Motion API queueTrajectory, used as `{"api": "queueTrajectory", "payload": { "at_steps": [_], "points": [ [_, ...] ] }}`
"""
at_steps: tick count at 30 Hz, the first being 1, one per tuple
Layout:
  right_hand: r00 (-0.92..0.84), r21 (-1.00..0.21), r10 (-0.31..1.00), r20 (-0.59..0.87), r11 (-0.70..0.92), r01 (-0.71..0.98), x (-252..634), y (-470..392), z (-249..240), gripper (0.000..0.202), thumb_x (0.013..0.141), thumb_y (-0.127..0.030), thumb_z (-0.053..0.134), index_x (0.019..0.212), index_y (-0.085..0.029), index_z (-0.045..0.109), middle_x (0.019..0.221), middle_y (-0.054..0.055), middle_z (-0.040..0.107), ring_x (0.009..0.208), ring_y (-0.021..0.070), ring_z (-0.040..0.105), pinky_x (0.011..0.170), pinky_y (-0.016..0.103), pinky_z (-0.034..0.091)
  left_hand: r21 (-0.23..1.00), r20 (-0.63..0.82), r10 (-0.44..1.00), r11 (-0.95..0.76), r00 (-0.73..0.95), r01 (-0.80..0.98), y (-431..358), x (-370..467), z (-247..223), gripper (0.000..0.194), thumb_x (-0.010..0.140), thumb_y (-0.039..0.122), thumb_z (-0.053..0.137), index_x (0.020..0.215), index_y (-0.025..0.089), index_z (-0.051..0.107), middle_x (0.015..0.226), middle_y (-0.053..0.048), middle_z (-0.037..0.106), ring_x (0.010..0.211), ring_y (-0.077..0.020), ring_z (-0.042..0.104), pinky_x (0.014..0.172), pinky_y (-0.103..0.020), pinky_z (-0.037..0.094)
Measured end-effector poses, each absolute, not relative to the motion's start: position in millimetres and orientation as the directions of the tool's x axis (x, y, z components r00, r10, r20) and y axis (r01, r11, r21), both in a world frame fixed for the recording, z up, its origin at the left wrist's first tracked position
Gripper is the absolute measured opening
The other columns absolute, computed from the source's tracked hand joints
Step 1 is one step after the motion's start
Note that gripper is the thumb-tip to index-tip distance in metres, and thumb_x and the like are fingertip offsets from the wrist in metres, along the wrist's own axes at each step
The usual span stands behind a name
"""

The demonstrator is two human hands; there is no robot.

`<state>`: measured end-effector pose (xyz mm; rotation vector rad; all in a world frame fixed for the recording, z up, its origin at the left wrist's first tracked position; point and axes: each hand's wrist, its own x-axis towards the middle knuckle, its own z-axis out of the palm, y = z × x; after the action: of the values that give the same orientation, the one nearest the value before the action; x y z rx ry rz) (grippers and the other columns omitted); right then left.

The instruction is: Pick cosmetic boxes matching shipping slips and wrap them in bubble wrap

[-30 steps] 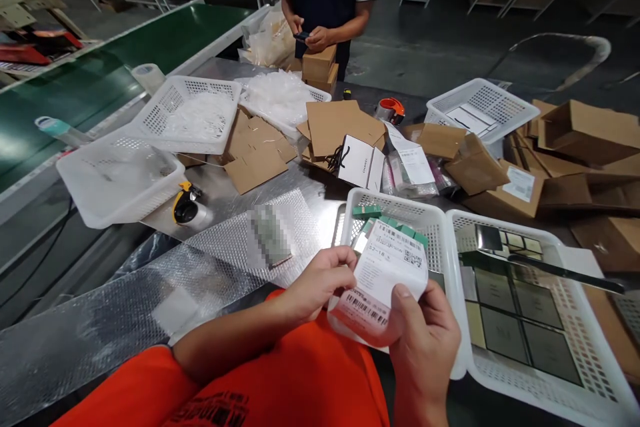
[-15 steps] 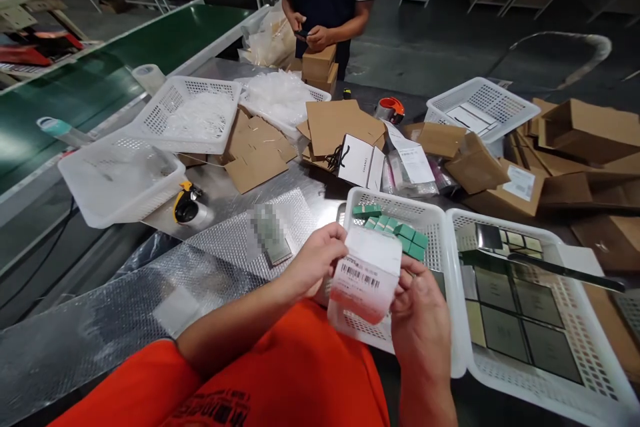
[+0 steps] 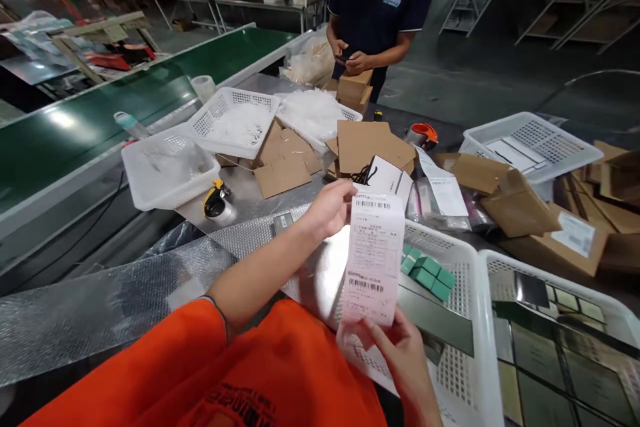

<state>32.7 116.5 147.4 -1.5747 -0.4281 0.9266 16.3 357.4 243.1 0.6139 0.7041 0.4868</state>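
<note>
A long printed paper slip (image 3: 375,253) with barcodes hangs unfolded between both hands. My left hand (image 3: 333,208) pinches its upper left corner, fingers closed. Lower down, my right hand (image 3: 395,343) grips the bottom end between thumb and fingers. Behind the slip stands a white basket (image 3: 475,320) holding small green boxes (image 3: 433,277) and a flat dark piece. To its right, a second white basket (image 3: 493,347) contains dark flat boxes (image 3: 537,353). A small grey box (image 3: 281,222) lies on bubble wrap (image 3: 125,300), left of my left forearm.
Across the table, a person (image 3: 383,7) holds a phone by stacked cartons (image 3: 354,87). White baskets (image 3: 170,170), flattened cardboard (image 3: 370,143), a yellow-black tape dispenser (image 3: 217,203) and an orange one (image 3: 423,135) lie around. Open cartons are at right; a green conveyor (image 3: 90,107) runs at left.
The slip has been opened out from a curled, folded shape to its full length. My left hand has gone up and my right hand down. The view has shifted, moving the surroundings rightward and down.
</note>
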Motion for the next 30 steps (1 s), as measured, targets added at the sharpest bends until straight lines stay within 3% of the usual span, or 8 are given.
{"api": "queueTrajectory", "payload": {
  "at_steps": [6, 12, 21, 27, 30],
  "points": [
    [0.598, -0.936, 0.732, -0.326, -0.163, -0.311, 36.0, 109.4, 155.6, 0.045, 0.063, -0.037, 0.083, 0.101, -0.019, 0.068, 0.095, 0.01, 0.074, 0.081, 0.0273, 0.069, 0.073, 0.04, 0.057, 0.666, -0.464, 0.607, 0.719, 0.645, -0.198, 380.6, 34.8, 246.4, 0.015, 0.068, 0.003, 0.052, 0.061, 0.016, 0.049, 0.054, 0.001, 0.053, 0.045, -0.0109, 0.051, 0.051, -0.023, 0.043],
    [0.615, -0.918, 0.722, -0.316, -0.069, -0.391, 38.2, 114.8, 161.1, 0.045, 0.068, -0.035, 0.08, 0.107, -0.02, 0.064, 0.096, 0.011, 0.073, 0.079, 0.0268, 0.069, 0.07, 0.041, 0.057, 0.673, -0.468, 0.635, 0.707, 0.614, -0.218, 398.2, 44.9, 248.8, 0.017, 0.071, 0.002, 0.052, 0.064, 0.017, 0.047, 0.051, 0.005, 0.045, 0.044, -0.0081, 0.047, 0.05, -0.019, 0.04],
    [0.505, -0.92, 0.809, -0.302, -0.11, -0.375, 34.3, 139.0, 176.3, 0.059, 0.069, -0.033, 0.08, 0.121, -0.027, 0.052, 0.107, 0.007, 0.071, 0.095, 0.0237, 0.067, 0.084, 0.04, 0.055, 0.707, -0.457, 0.723, 0.649, 0.518, -0.282, 435.6, 46.4, 251.1, 0.019, 0.073, -0.001, 0.047, 0.065, 0.017, 0.046, 0.055, 0.006, 0.043, 0.047, -0.0063, 0.046, 0.052, -0.017, 0.039],
    [0.491, -0.942, 0.819, -0.298, -0.171, -0.288, 37.4, 149.0, 177.7, 0.052, 0.073, -0.037, 0.076, 0.119, -0.025, 0.056, 0.11, 0.006, 0.069, 0.096, 0.0236, 0.067, 0.084, 0.037, 0.055, 0.716, -0.44, 0.771, 0.611, 0.46, -0.338, 454.7, 38.5, 257.7, 0.022, 0.074, -0.002, 0.049, 0.065, 0.018, 0.044, 0.054, 0.007, 0.042, 0.047, -0.0068, 0.048, 0.054, -0.018, 0.041],
    [0.482, -0.933, 0.811, -0.332, -0.206, -0.296, 39.1, 149.9, 182.8, 0.053, 0.074, -0.04, 0.074, 0.121, -0.025, 0.055, 0.102, 0.006, 0.072, 0.086, 0.0221, 0.068, 0.074, 0.032, 0.056, 0.719, -0.428, 0.788, 0.593, 0.442, -0.362, 464.6, 34.5, 259.9, 0.023, 0.073, -0.001, 0.05, 0.064, 0.019, 0.044, 0.053, 0.007, 0.042, 0.048, -0.0081, 0.05, 0.057, -0.02, 0.043]
  ]
}}
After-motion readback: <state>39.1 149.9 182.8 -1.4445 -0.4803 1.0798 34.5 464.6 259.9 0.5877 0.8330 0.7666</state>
